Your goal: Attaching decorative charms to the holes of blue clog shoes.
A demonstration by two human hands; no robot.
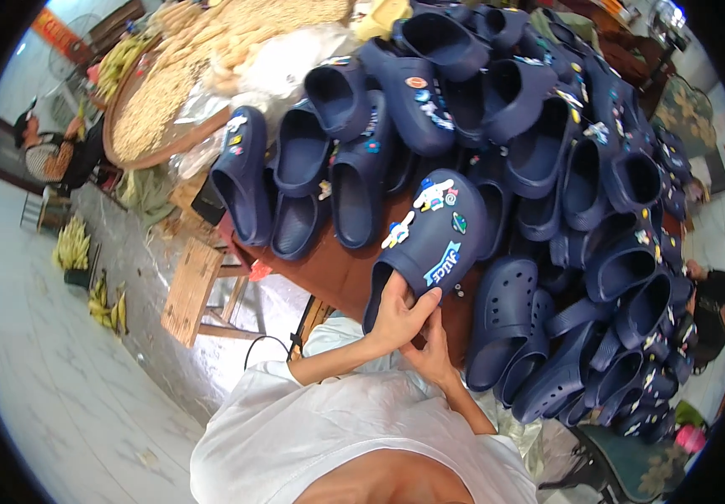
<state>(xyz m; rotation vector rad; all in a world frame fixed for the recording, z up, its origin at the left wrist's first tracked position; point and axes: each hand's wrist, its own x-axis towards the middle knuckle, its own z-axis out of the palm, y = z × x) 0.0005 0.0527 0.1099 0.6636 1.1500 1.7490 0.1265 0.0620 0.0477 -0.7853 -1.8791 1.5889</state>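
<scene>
A navy clog [471, 217] with cartoon charms, a planet charm and a light-blue lettered banner charm on its upper is tilted up in front of me. My left hand [400, 317] is closed on it, fingers inside the foot opening and thumb on the outer edge. Just below, my right hand [432, 354] is closed at the clog's rim, its fingertips partly hidden behind the left thumb. A plain clog with holes [503, 315] and no charms in view lies close to the right. Decorated clogs [247, 168] stand in a row at the far left of the table.
The brown tabletop [329, 281] carries a large heap of navy clogs [539, 151], stacked to the right. A wooden stool [190, 290] stands left. Beyond are a round tray of pale pieces [148, 122] and a plastic bag [295, 63]. People [55, 151] are in the background on both sides.
</scene>
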